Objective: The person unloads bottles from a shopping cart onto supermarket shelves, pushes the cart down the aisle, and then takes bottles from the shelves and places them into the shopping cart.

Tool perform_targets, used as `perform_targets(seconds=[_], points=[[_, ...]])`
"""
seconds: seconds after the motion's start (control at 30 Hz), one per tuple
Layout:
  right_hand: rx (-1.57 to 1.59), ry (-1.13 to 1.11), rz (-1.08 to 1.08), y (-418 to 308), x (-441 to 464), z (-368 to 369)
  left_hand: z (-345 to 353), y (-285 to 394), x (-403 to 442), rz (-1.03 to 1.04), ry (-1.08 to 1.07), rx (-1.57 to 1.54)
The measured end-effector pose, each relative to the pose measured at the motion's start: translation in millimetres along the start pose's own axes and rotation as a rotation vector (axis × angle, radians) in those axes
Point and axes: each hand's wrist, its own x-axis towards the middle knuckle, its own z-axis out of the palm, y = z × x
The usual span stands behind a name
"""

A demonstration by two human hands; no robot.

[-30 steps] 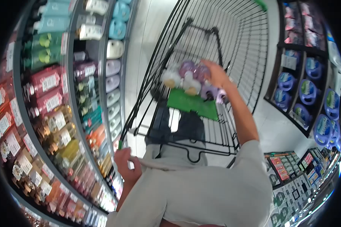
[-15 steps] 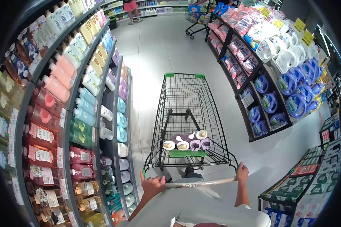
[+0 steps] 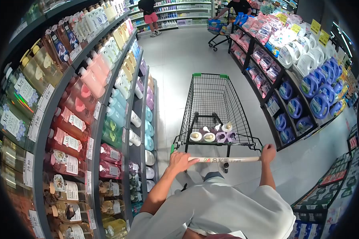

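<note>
A black wire shopping cart [image 3: 215, 95] with green corner caps stands in front of me in the aisle. My left hand [image 3: 181, 162] is closed round the left end of its pale push handle [image 3: 231, 159], thumb lying along the bar. At the handle's right end, my right hand [image 3: 269, 153] is wrapped in a fist. Both arms reach forward from my body. In the near end of the basket lie several purple bottles [image 3: 226, 137] with white pump tops, grouped close together. The rest of the basket's wire floor shows bare.
Shelves of bottles [image 3: 70, 145] line my left side closely. On the right stands a rack [image 3: 281, 107] with blue jugs and pink packs. A person in pink shorts [image 3: 150, 18] and another with a second cart [image 3: 219, 28] are ahead. Packaged goods [image 3: 327, 187] stand at lower right.
The view has swung left, so the cart and shelves sit further right. My hands and the handle appear higher, with my arms stretched further forward. Both hands stay on the handle.
</note>
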Motion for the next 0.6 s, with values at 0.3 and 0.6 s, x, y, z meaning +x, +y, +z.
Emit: perform_targets(seconds=[0.3,0.6], points=[[-0.259,-0.415,-0.354,-70,28,25,4,-23,34,-0.042,0.099,-0.016],[0.119,-0.416,-0.838,-180,71,122,-11,-32,73,-0.110,0.086,0.031]])
